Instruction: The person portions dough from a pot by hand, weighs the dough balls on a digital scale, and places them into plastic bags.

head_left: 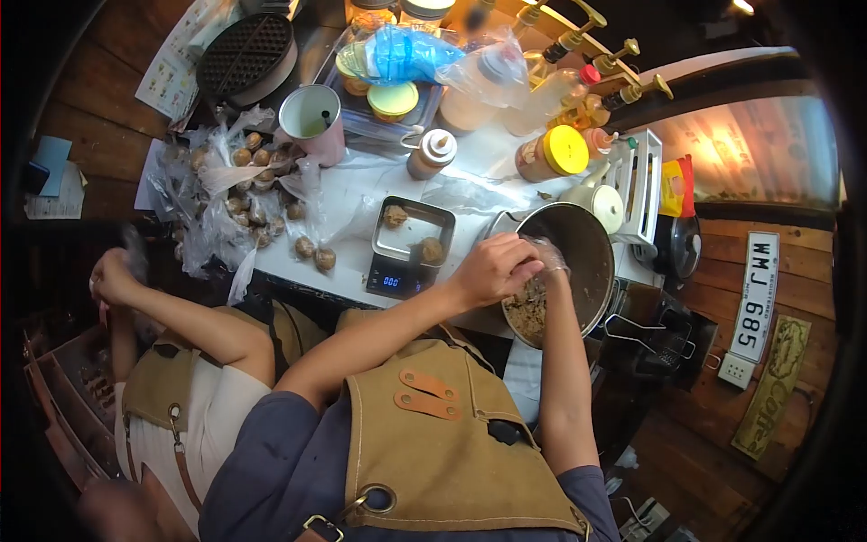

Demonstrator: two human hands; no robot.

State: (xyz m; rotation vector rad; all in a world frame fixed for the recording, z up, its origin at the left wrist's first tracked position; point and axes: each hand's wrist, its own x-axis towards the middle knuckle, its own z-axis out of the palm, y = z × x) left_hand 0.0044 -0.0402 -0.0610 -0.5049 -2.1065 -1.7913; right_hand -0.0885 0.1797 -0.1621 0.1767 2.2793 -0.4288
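Observation:
My left hand (492, 268) is closed, its fingers pinching thin clear plastic at my right wrist. The plastic looks like a disposable glove (549, 250) on my right hand (542, 262), whose fingers are mostly hidden behind my left hand. Both hands are over the near left rim of a large metal pot (591, 248). A crumbly brown mixture (533, 314) lies at the bottom of the pot. Left of the pot, a digital scale (386, 284) carries a small metal tray (397, 237) with two brown balls (432, 250) in it.
Several plastic-wrapped brown balls (239, 203) cover the table's left side, beside a pink cup (316, 140). A squeeze bottle (432, 155), a yellow-lidded jar (553, 154) and pump bottles (623, 95) stand behind. At left, a co-worker's hand (113, 275) is beside clear plastic.

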